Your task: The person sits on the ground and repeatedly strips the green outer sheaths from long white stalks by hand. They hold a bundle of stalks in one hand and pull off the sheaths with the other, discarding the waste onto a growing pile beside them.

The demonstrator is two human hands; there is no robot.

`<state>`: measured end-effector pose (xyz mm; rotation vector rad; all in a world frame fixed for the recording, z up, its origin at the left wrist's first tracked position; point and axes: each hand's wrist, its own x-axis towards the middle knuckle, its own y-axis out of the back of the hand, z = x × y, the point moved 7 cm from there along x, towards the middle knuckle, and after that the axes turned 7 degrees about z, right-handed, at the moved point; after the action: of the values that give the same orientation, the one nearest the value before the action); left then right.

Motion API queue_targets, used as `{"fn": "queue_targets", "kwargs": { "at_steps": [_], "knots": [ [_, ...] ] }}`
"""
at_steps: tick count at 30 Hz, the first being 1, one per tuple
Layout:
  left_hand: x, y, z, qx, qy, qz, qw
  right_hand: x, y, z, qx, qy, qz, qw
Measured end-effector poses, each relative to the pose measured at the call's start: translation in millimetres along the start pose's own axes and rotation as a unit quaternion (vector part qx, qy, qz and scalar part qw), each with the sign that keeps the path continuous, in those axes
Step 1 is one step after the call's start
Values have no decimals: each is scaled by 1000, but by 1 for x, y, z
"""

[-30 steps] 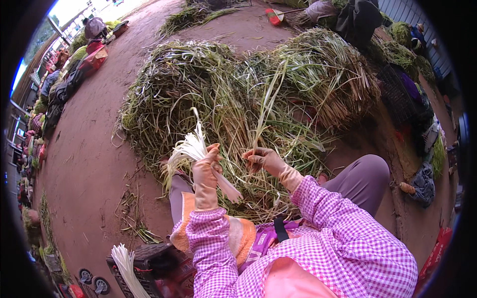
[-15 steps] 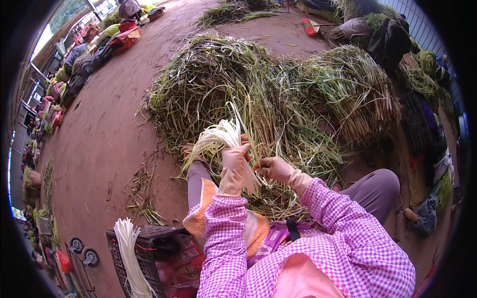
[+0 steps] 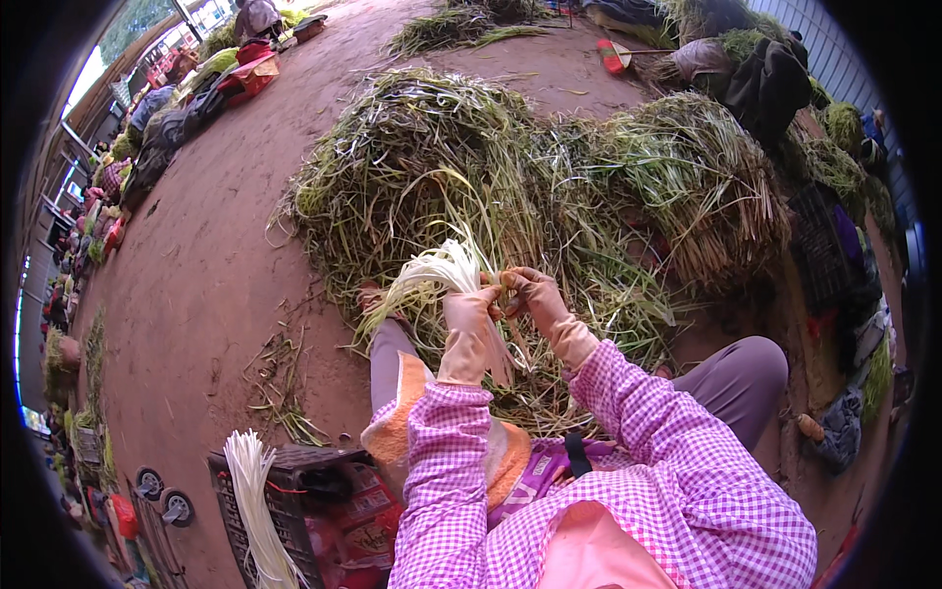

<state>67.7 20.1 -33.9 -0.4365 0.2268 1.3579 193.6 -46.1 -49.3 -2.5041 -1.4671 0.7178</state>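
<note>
My left hand (image 3: 469,324), in a pale rubber glove, is closed round a bunch of pale leafy stalks (image 3: 442,265) whose white leaves fan up and to the left. My right hand (image 3: 532,294), gloved too, is raised right beside it, fingers pinched on thin yellow-green leaves at the bunch's right side. Behind and below both hands lies a large heap of tangled green and straw-coloured stalks (image 3: 412,147).
At lower left, a dark crate (image 3: 240,496) holds red packaging, with white stalks (image 3: 253,501) lying on it. A wheeled trolley (image 3: 177,506) stands beside it. Piles of greens and bags (image 3: 834,265) line the right; a person (image 3: 257,20) works at upper left.
My left hand moved up and right from a second ago, then stayed nearly still. My right hand dropped, then rose beside it; the tall stalk it held upright is now lower, against the bunch.
</note>
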Motion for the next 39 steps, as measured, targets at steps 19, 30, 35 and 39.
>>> {"fn": "queue_targets", "kwargs": {
  "at_steps": [19, 30, 35, 39],
  "knots": [
    [-15, 6, 21, -52, 12, -71, 996, -17, 81, 13, -302, -196, 36, 932],
    [-14, 9, 25, -41, -52, -46, 997, -33, 119, 31, -275, -167, 181, 929],
    [-13, 24, 36, -165, -14, -56, 985, -45, 248, -1, -683, -193, 278, 647],
    [-17, 17, 33, -113, 16, -127, 985, -31, 215, -32, -783, -176, 157, 576]
  ]
}}
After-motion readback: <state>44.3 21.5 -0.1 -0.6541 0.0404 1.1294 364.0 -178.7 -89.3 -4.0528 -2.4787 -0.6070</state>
